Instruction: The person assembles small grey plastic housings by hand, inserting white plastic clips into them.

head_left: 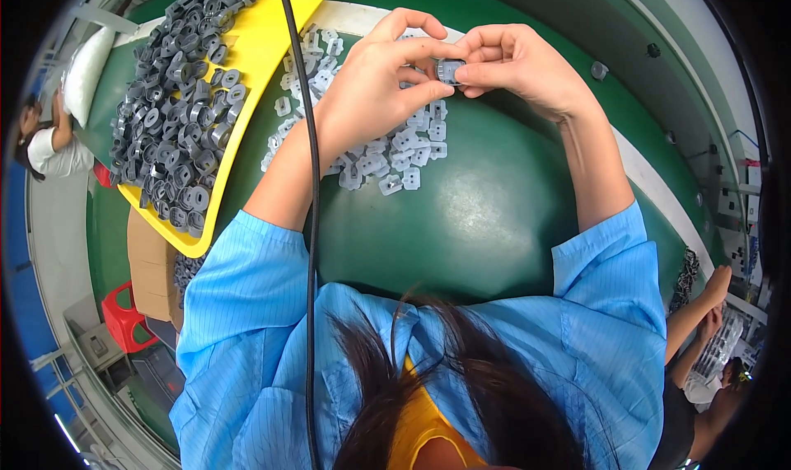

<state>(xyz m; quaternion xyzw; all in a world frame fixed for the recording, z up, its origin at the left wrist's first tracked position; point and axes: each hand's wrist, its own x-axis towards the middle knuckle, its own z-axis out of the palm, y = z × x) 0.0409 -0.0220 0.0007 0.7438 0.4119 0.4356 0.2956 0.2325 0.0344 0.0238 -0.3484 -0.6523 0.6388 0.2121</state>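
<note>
upper centre: left hand [371, 83] and right hand [515, 68] pinch a grey plastic part [448, 72], probably light and stiff; grip its edges.

Both arms reach forward and converge, so the hands meet closely ahead of the chest; the left forearm [287, 180] slants up and to the right, while the right forearm [595, 161] stands steeper and leans left; the left hand [375, 79] shows its back, its thumb [427, 94] stretched rightward beneath bent fingers; the right hand [523, 66] bends leftward at the wrist [577, 116], its thumb and curled forefinger drawn together in a pinch; the fingertips nearly touch.
</note>
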